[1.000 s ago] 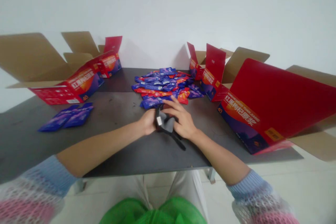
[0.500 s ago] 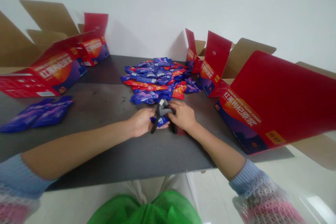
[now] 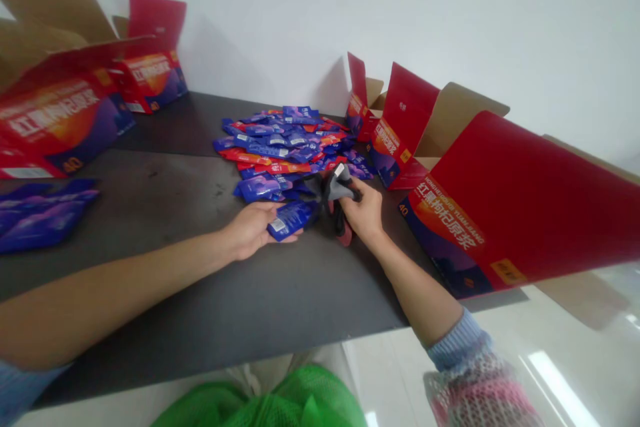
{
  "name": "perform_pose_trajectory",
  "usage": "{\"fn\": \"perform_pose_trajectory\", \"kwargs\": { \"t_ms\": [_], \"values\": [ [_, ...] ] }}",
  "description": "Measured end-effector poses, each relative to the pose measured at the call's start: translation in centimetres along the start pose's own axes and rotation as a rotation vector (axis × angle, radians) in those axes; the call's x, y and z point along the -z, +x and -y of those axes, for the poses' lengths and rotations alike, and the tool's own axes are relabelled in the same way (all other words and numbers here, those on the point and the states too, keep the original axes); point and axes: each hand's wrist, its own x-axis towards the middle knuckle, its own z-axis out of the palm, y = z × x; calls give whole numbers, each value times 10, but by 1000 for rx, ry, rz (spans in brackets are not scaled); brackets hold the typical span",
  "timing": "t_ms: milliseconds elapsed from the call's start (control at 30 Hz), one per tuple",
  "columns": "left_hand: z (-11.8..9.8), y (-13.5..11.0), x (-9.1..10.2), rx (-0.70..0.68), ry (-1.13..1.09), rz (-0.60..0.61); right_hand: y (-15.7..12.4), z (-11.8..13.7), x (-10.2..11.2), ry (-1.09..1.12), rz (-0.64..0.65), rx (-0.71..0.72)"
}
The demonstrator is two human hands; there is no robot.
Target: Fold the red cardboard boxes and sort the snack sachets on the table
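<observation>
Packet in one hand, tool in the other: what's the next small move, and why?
Probably draw the blue sachet leftward. The left hand holds it low over the table, the right hand holds the tool tipped up at its right end, and a separate group of sachets lies at the left.

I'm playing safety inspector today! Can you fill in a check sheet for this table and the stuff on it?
Surface: dark grey table, scuffed.
Job's things: blue packet; grey-and-black tool.
Clutter: packet pile, loose blue packets, open red boxes.
Grippers: left hand holds the blue packet; right hand grips the tool.
Cables: nothing seen.
Surroundings: white wall, green mesh below.
</observation>
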Motion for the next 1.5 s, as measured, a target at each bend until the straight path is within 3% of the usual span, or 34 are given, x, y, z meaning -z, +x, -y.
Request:
{"fn": "perform_pose_trajectory", "kwargs": {
  "t_ms": [100, 267, 333, 500, 667, 800, 933, 1067, 1200, 1267, 1367, 1500],
  "values": [
    [2, -2, -5, 0, 3, -12, -6, 10, -6, 92, 69, 59],
    [10, -1, -7, -115, -69, -51, -23, 31, -24, 23, 390, 284],
    [11, -2, -5, -100, -98, -86, -30, 40, -27, -3, 468, 380],
    [5, -3, 0, 8, -92, -30, -38, 54, -15, -11, 692, 530],
    [5, 1, 5, -27, -37, 78, -24, 39, 6, -87, 864, 546],
    [8, 4, 8, -48, -54, 84, -11, 16, 17, -210, 828, 448],
    [9, 4, 10, -37, -28, 119, -4, 6, 20, -362, 610, 292],
    [8, 6, 15, -9, -13, 207, -2, 13, 22, -133, 294, 244],
    [8, 11, 18, -4, -20, 247, -7, 25, 18, 208, 122, 213],
    [7, 11, 17, -7, -12, 261, -15, 32, 8, 390, 144, 128],
    [5, 9, 14, 36, -15, 246, -30, 41, -15, 514, 314, 52],
    [4, 8, 11, 68, -39, 157, -43, 46, -36, 183, 420, 148]
  ]
}}
